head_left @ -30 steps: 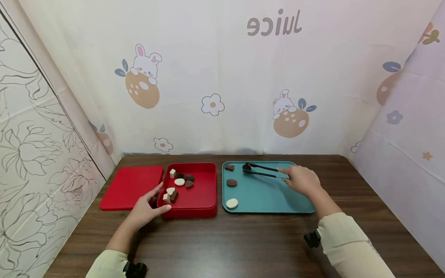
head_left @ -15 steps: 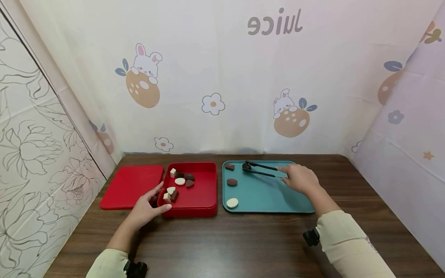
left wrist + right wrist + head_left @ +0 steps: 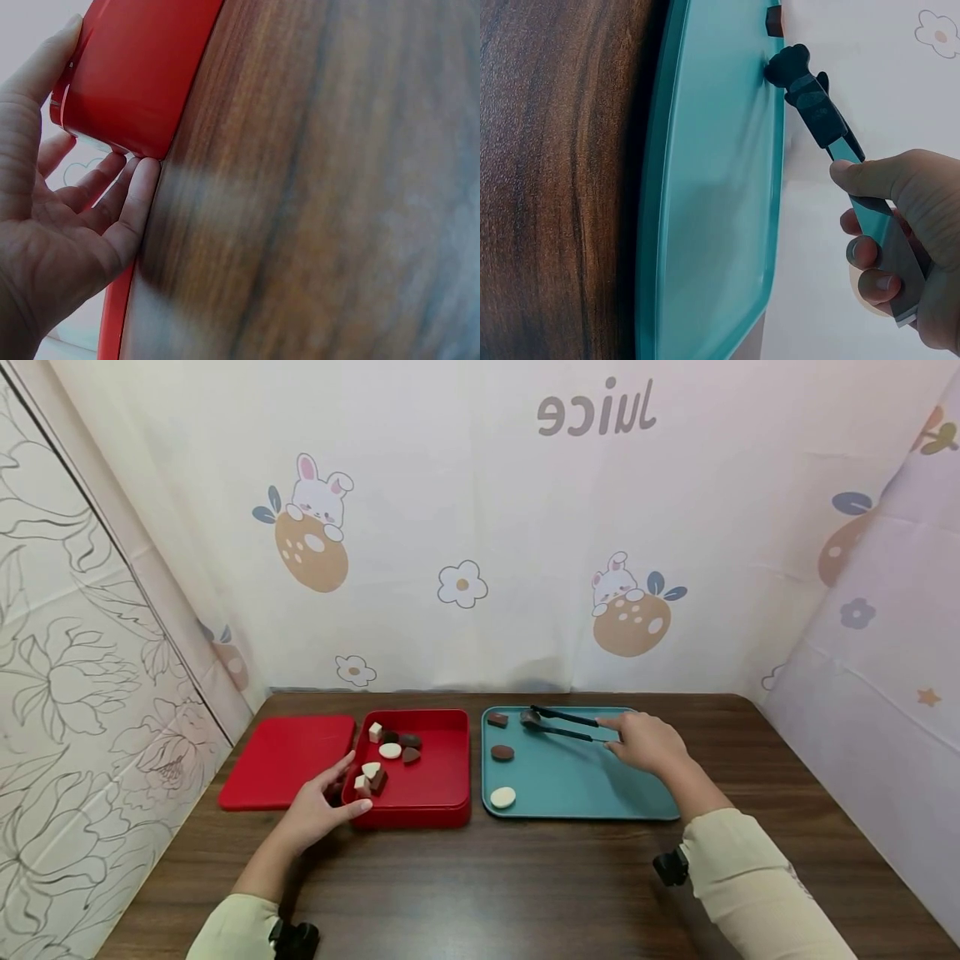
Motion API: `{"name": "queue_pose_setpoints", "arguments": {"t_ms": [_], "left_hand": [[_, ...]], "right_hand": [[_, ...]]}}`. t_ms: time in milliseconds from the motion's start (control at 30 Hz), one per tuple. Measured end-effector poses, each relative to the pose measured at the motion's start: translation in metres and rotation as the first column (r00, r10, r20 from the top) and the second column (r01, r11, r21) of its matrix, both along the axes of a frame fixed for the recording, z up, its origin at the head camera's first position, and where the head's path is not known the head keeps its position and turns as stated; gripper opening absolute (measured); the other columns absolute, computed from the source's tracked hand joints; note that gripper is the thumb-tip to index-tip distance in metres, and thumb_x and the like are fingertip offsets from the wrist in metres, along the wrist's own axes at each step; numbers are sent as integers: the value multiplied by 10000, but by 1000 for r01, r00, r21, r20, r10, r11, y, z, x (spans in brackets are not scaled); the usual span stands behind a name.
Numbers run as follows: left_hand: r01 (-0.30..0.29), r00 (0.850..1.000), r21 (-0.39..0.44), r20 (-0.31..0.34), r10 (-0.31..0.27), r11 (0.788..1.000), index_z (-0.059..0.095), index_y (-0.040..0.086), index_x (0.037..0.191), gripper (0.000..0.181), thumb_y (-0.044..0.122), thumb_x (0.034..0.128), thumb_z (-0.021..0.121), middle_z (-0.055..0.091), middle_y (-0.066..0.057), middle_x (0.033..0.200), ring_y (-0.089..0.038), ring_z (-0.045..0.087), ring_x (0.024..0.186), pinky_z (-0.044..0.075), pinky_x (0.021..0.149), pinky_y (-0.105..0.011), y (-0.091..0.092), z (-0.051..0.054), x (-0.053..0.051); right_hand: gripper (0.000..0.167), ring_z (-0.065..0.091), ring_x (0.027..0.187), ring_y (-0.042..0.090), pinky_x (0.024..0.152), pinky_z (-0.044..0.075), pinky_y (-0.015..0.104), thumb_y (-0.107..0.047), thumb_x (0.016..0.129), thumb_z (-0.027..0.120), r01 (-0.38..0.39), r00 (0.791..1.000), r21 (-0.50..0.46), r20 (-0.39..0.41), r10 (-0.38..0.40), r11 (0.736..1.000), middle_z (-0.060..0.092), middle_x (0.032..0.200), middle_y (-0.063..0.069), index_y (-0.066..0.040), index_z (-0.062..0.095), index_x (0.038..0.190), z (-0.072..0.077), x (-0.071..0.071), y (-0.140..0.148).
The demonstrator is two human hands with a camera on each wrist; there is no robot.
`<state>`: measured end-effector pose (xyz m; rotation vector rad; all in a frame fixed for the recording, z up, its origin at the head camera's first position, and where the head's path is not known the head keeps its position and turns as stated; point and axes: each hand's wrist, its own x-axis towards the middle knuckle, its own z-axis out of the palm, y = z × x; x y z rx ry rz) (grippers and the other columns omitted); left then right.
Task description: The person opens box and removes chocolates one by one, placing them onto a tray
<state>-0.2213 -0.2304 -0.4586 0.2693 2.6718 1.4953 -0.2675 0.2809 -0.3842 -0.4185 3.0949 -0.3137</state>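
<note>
In the head view, my left hand (image 3: 318, 810) holds the front left corner of a red box (image 3: 435, 768), thumb on its front and fingers along its left side. Several chocolates, white (image 3: 389, 750) and brown (image 3: 409, 740), lie in the box's left half. My right hand (image 3: 648, 743) grips a pair of tongs (image 3: 562, 732) with black ends, seen close in the right wrist view (image 3: 814, 112). The tips are low over the back of a teal tray (image 3: 600, 785). A dark shape shows at the tips; whether it is a chocolate I cannot tell.
Along the tray's left side are a dark square chocolate (image 3: 497, 720), a brown oval one (image 3: 502, 752) and a white oval one (image 3: 503, 797). A flat red lid (image 3: 288, 760) lies left of the box. A patterned curtain (image 3: 465, 643) hangs behind the wooden table (image 3: 480, 885).
The tong tips have shifted very slightly to the left and up, and the shape at them looks lighter now. My left hand stays on the box corner.
</note>
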Motion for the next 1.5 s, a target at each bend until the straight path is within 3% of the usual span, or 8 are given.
{"name": "queue_pose_setpoints", "arguments": {"t_ms": [433, 767, 1167, 1333, 1500], "left_hand": [[-1, 1000, -8, 1, 1, 1000, 314, 136, 1538, 871, 320, 830, 786, 427, -198, 1462, -334, 490, 1204, 463, 956, -510, 0, 0, -1], [4, 1000, 0, 0, -4, 1000, 308, 141, 1541, 872, 311, 832, 786, 417, -200, 1469, -339, 487, 1211, 457, 963, -517, 0, 1, -1], [0, 1000, -12, -4, 0, 1000, 313, 136, 1539, 870, 324, 832, 785, 416, -199, 1469, -344, 480, 1216, 457, 963, -516, 0, 0, -1], [2, 1000, -13, -7, -3, 1000, 316, 130, 1537, 866, 322, 833, 783, 417, -205, 1467, -352, 477, 1221, 455, 964, -518, 0, 0, 0], [3, 1000, -21, -16, -3, 1000, 319, 125, 1535, 866, 329, 833, 783, 427, -206, 1459, -350, 484, 1209, 456, 960, -521, 0, 0, -1]], "right_hand": [[504, 360, 434, 147, 420, 275, 281, -173, 914, 686, 10, 1000, -50, 13, -9, 999, 452, 528, 3, -82, 550, 1391, -1, -1, 0], [499, 364, 479, 160, 461, 294, 304, -162, 927, 668, 10, 1000, -215, -20, -14, 977, 437, 570, 9, -49, 535, 1394, -2, 3, 3], [427, 306, 474, 97, 471, 326, 286, -133, 917, 689, -129, 992, -385, -47, 120, 914, 499, 623, -12, -46, 606, 1326, -1, 6, -10], [418, 282, 468, 72, 484, 327, 281, -149, 917, 694, -202, 979, -386, -55, 196, 900, 471, 598, -33, -64, 618, 1319, 4, 7, -21], [417, 354, 510, 96, 488, 346, 279, -167, 911, 702, -243, 970, -343, -61, 236, 907, 478, 610, -41, -79, 628, 1312, 13, 7, -33]]}}
